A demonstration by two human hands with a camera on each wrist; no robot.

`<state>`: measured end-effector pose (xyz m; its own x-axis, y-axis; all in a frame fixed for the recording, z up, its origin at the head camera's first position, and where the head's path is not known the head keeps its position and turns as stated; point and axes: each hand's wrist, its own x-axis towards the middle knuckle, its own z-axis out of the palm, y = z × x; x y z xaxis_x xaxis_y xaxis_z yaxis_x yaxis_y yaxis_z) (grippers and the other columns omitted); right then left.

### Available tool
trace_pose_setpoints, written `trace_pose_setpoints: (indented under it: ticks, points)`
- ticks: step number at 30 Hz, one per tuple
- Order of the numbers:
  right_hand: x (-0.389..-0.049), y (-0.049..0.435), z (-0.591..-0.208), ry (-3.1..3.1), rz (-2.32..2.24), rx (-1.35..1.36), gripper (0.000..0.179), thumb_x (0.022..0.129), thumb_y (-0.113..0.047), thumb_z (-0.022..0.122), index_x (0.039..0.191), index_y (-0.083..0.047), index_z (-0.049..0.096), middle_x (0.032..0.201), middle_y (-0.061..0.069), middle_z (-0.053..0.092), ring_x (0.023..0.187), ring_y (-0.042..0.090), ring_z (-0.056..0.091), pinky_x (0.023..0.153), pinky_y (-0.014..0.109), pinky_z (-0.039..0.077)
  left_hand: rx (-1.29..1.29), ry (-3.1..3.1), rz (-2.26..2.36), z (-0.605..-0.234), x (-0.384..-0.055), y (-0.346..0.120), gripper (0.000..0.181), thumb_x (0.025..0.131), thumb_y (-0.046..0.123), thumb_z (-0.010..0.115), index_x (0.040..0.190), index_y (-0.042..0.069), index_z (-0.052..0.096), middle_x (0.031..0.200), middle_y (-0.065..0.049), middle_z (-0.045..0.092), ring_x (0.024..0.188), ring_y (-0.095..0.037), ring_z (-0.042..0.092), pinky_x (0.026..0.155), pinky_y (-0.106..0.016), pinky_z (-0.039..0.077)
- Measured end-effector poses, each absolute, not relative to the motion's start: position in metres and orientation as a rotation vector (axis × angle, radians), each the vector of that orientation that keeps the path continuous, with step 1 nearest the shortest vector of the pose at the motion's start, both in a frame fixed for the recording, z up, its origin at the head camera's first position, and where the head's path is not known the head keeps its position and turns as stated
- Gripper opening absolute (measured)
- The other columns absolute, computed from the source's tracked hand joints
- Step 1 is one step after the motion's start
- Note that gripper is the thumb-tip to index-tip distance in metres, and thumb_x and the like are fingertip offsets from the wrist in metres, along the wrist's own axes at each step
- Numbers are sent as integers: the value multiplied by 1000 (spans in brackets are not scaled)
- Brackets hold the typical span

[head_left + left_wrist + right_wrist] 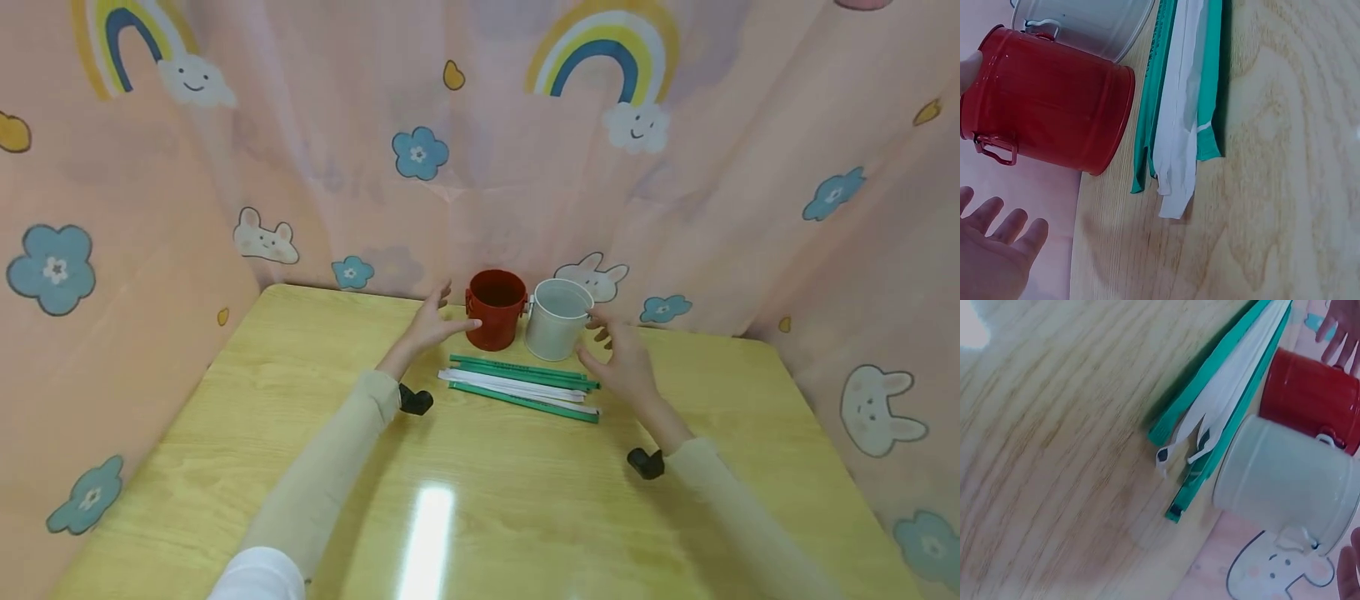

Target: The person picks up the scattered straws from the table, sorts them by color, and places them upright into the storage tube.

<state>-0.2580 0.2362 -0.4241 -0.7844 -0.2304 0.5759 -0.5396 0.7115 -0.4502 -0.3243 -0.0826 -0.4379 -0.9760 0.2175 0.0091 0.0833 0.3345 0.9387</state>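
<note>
Right hand and left hand are both relaxed with nothing gripped, and slim green and white paper sleeves lie on the table between them. Just beyond stand the white bucket, beside the right hand, and the red bucket, beside the left, though any contact is hard to tell. Reaching about the buckets seems the step in hand; gripping one would call for curled fingers

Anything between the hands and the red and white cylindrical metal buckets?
Nothing visible. The left hand is beside the red bucket, the right hand beside the white bucket. The long thin green and white paper-like strips lie on the table in front of the buckets, outside both side approaches.
</note>
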Motion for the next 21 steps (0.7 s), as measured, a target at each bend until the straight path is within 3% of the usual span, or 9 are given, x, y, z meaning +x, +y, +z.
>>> trace_pose_setpoints:
  ticks: [6, 13, 21]
  points:
    - [-248, 229, -426, -2415, 980, 649, 60, 76, -2, 77, 129, 1, 50, 105, 18, 62, 82, 27, 60, 66, 45, 57, 300, 2463, 1717, -442, -327, -80, 99, 81, 30, 77, 155, 15, 14, 159, -10, 22, 144, -32, 24, 110, -54, 36]
    - [-246, 224, -432, -2441, 1046, 688, 59, 76, -3, 78, 129, -4, 51, 106, 17, 62, 84, 24, 59, 66, 36, 56, 305, 2462, 1729, -441, -331, -74, 98, 81, 30, 78, 155, 16, 15, 159, -10, 22, 144, -32, 25, 110, -56, 34]
    - [-244, 212, -440, -2503, 1087, 754, 59, 77, -7, 79, 128, -5, 51, 107, 16, 63, 85, 26, 61, 67, 42, 56, 311, 2423, 1758, -443, -338, -70, 99, 79, 30, 79, 154, 15, 17, 159, -7, 23, 144, -31, 25, 111, -55, 34]
